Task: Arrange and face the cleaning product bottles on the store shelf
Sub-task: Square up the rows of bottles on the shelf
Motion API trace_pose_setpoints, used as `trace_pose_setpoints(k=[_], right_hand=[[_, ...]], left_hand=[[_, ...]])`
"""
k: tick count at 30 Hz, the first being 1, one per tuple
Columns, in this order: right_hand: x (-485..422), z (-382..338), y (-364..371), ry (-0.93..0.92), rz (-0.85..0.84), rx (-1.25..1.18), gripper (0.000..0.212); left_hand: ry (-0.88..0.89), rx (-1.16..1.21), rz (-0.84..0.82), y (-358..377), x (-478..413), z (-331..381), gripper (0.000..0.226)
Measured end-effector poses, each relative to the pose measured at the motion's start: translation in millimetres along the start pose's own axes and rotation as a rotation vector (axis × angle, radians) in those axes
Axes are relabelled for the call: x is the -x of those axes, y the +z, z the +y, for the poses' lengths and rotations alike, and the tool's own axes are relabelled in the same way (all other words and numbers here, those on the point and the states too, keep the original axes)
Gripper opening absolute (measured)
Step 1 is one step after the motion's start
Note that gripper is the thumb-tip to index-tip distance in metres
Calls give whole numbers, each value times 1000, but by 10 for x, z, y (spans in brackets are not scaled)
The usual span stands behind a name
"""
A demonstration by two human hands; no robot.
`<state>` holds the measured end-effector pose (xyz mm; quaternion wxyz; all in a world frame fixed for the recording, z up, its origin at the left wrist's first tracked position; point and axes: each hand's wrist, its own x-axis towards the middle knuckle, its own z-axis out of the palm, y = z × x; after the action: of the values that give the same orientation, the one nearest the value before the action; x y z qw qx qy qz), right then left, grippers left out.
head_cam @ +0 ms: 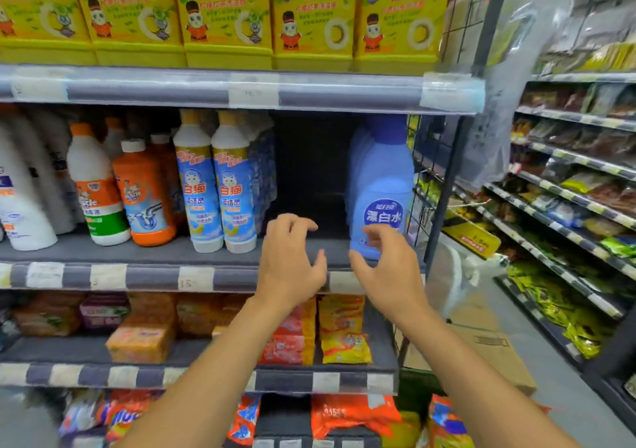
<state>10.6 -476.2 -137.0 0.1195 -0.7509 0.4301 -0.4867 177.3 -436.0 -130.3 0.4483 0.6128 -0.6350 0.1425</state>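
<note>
A blue bleach bottle (382,186) stands upright at the right end of the middle shelf (137,275), with more blue bottles behind it. Left of it is an empty dark gap. Two white-and-blue toilet cleaner bottles (216,186) stand left of the gap, then an orange drain cleaner bottle (144,193) and a white bottle with an orange cap (94,186). My left hand (292,258) hovers in front of the gap, fingers loosely curled, holding nothing. My right hand (385,262) is in front of the blue bottle's base with spread fingers; I cannot tell if it touches.
Yellow detergent boxes (220,14) fill the top shelf. Soap bars and packets (340,327) lie on the lower shelves. A wire rack (430,179) hangs on the shelf's right end. Across the aisle stand snack shelves (568,189), with a cardboard box (495,348) on the floor.
</note>
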Motion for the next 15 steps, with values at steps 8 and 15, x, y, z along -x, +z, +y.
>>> trace_pose_setpoints(k=[8,15], right_hand=[[-531,556,-398,389,-132,-486,67],[-891,647,-114,738,-129,-915,51]], left_hand=[[-548,571,-379,426,-441,328,60],[-916,1310,-171,733,-827,439,48]])
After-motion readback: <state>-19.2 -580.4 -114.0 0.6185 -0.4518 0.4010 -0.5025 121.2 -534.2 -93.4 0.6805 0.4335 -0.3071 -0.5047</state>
